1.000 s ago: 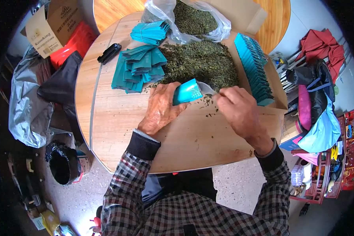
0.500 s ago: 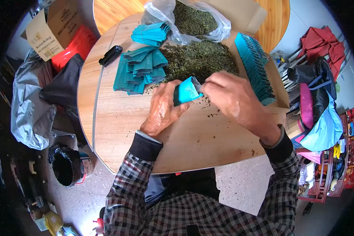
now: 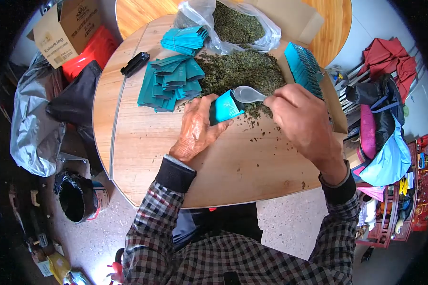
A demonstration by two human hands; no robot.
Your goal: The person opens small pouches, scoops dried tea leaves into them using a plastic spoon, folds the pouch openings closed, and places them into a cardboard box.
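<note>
My left hand (image 3: 197, 128) is wrapped round a teal packet (image 3: 226, 107), whose open mouth faces right. In my right hand (image 3: 304, 121) is the handle of a translucent spoon (image 3: 248, 94), its bowl beside the packet's mouth. Behind both hands spreads a pile of dried green leaves (image 3: 242, 71). Flat teal packets (image 3: 169, 85) lie heaped left of the pile, with a banded bundle (image 3: 184, 40) behind them. On the right, a cardboard box (image 3: 335, 104) holds a row of teal packets (image 3: 303, 69), partly hidden by my right hand.
A clear plastic bag (image 3: 271, 35) of leaves stands at the back of the wooden table (image 3: 176, 183). A black object (image 3: 135, 64) lies at its left. On the floor are a black-lined bin (image 3: 76, 197) at left and bagged items (image 3: 387, 152) at right.
My right hand has drawn back to the right from the packet's mouth, bringing the spoon's bowl into view. My left hand keeps the packet in nearly the same place.
</note>
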